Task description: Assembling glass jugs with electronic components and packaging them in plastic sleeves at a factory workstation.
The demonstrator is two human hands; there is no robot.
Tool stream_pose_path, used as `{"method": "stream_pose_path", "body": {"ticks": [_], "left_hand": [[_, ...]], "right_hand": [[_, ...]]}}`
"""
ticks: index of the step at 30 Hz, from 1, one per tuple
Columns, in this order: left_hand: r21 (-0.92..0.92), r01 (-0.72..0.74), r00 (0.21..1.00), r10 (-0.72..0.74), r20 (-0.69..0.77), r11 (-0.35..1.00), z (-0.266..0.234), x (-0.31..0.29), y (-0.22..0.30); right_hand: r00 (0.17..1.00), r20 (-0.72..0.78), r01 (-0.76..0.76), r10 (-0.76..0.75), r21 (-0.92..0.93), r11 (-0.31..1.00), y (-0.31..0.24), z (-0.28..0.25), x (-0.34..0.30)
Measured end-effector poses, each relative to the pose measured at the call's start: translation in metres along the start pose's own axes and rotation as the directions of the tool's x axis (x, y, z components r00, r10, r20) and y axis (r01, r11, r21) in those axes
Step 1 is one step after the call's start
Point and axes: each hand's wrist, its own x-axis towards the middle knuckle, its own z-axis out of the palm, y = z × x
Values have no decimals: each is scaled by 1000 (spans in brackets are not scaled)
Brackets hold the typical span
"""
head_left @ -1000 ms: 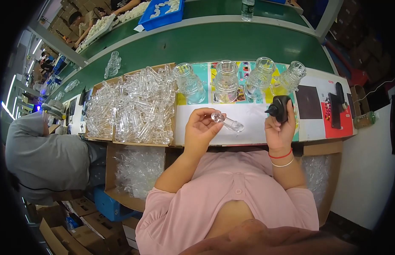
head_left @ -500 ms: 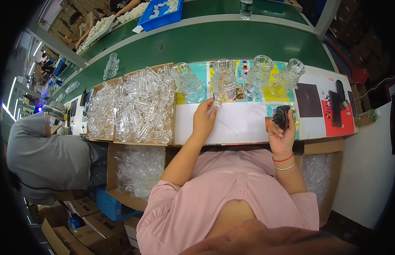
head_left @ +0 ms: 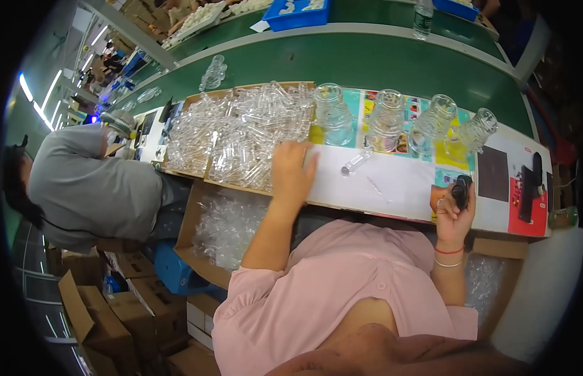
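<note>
My left hand is at the right end of a carton of clear glass tubes, its thumb apart from the fingers. The fingertips are partly hidden, and I see nothing held. My right hand is closed round a black handheld tool above the table's front edge. On the white sheet between my hands lies a short clear tube, with a thin clear sliver nearer me. Behind them, several clear glass vessels stand in a row, the leftmost vessel beside the carton.
A lower carton of clear plastic wrapping is at my left, and another wrapping-filled carton at my right. A grey-clad person sits to the left. A water bottle and a blue tray stand across the green bench.
My left hand has let go of a clear tube on the sheet and moved left to the carton. My right hand still holds the black tool. The view has shifted left.
</note>
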Motion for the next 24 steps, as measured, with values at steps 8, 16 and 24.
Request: {"method": "stream_pose_path", "body": {"ticks": [8, 16, 24], "left_hand": [[308, 145, 963, -205, 173, 940, -15, 2, -61], [-567, 591, 806, -447, 388, 574, -18, -9, -19], [-863, 454, 872, 88, 481, 221, -8, -22, 46]], "right_hand": [[1000, -24, -20, 20, -10, 1000, 7, 4, 1], [997, -73, 16, -20, -57, 998, 6, 12, 0], [999, 9, 36, -35, -138, 990, 24, 63, -6]]}}
